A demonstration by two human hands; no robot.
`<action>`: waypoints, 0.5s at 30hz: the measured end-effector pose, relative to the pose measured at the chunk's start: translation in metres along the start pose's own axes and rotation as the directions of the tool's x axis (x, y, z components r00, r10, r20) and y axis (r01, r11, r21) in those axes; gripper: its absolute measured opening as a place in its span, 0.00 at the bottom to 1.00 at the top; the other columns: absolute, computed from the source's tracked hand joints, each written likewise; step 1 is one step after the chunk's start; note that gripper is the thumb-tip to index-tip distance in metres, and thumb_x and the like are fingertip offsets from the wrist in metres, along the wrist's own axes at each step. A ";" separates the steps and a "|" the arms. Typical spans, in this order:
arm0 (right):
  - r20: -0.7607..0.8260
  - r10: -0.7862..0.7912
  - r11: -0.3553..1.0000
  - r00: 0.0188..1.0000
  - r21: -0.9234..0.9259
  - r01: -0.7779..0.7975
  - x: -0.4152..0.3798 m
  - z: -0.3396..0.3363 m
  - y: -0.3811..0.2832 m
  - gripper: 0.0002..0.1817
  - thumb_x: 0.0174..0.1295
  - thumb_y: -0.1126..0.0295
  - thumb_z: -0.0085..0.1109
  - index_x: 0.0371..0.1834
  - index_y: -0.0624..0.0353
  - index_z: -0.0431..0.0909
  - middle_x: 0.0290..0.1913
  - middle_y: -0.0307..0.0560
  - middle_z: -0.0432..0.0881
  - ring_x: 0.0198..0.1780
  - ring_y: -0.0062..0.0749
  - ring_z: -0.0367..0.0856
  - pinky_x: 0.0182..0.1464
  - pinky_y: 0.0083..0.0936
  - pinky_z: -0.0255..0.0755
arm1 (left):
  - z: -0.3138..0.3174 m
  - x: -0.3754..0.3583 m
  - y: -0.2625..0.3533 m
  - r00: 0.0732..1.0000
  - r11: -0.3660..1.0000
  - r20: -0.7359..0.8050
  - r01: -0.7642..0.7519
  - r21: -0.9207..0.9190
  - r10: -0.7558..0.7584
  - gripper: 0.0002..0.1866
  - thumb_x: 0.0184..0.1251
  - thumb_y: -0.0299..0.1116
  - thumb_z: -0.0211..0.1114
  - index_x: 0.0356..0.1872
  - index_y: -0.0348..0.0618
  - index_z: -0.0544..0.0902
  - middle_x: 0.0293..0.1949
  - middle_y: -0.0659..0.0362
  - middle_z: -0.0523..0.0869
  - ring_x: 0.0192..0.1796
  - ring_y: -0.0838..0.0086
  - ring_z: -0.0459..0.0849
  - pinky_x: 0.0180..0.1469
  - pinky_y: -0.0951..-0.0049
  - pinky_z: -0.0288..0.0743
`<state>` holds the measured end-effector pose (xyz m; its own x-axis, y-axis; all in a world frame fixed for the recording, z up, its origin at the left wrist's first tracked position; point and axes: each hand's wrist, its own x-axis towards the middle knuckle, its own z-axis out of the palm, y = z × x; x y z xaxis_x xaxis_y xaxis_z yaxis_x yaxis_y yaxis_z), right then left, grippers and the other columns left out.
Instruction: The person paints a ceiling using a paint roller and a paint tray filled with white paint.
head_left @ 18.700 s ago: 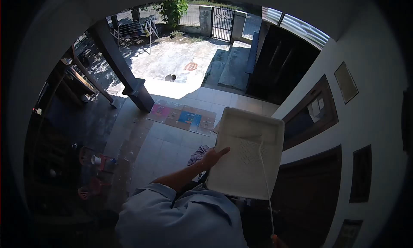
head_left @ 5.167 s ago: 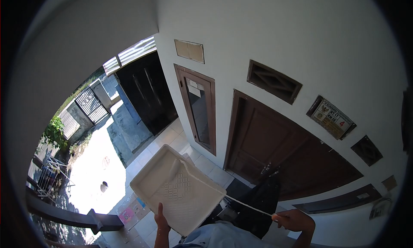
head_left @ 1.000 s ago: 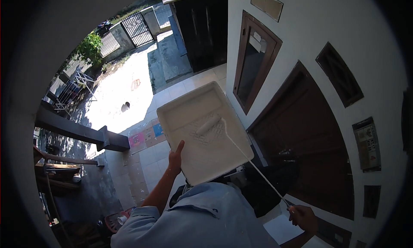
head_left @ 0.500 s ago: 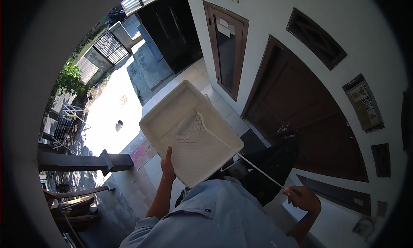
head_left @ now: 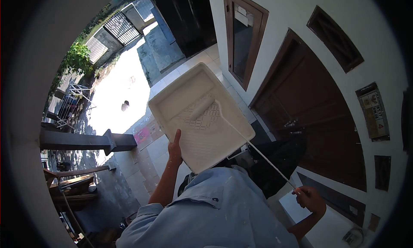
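The brown door (head_left: 318, 106) at right shows more fully than in the earliest frame; tiled floor (head_left: 157, 152) lies between it and a dark pillar (head_left: 77, 140) at left; the paint tray (head_left: 202, 151) is held mid-scene, its near corner beside the blue shirt (head_left: 223, 205), the roller (head_left: 201, 108) inside; the left hand (head_left: 174, 152) clamps the tray's left edge, thumb over the rim; the right hand (head_left: 310, 199), now fully visible near right, closes around the end of the roller's rod (head_left: 271, 164)
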<state>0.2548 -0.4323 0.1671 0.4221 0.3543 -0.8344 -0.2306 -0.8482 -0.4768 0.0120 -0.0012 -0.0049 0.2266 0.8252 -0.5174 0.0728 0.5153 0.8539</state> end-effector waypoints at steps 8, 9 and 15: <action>0.044 -0.030 0.999 0.999 0.018 0.029 0.005 0.002 0.000 0.22 0.71 0.54 0.53 0.40 0.67 0.82 0.17 0.38 0.73 0.18 0.17 0.68 0.21 0.19 0.62 | 0.002 -0.002 0.004 1.000 1.000 0.027 0.007 0.004 -0.007 0.36 0.64 0.51 0.67 0.59 0.26 0.71 0.50 0.48 0.82 0.46 0.66 0.85 0.49 0.69 0.79; 0.062 -0.012 0.999 0.998 0.039 0.010 0.008 0.003 -0.003 0.22 0.71 0.55 0.53 0.40 0.67 0.82 0.17 0.37 0.73 0.18 0.17 0.68 0.21 0.19 0.62 | 0.003 -0.003 0.004 1.000 1.000 0.026 -0.011 0.012 0.011 0.37 0.64 0.52 0.67 0.59 0.26 0.71 0.50 0.48 0.82 0.46 0.66 0.85 0.48 0.69 0.80; 0.137 -0.016 0.992 0.990 0.125 -0.001 0.003 -0.011 0.028 0.21 0.71 0.56 0.53 0.42 0.68 0.80 0.16 0.36 0.70 0.17 0.17 0.65 0.20 0.20 0.60 | 0.000 0.000 0.001 0.999 0.999 0.028 -0.043 -0.021 0.044 0.35 0.64 0.50 0.68 0.58 0.27 0.72 0.50 0.48 0.82 0.47 0.66 0.84 0.49 0.70 0.79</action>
<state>0.2592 -0.4591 0.1538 0.3015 0.4183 -0.8568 -0.3387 -0.7931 -0.5063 0.0117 -0.0005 -0.0044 0.2570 0.8402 -0.4775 0.0428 0.4837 0.8742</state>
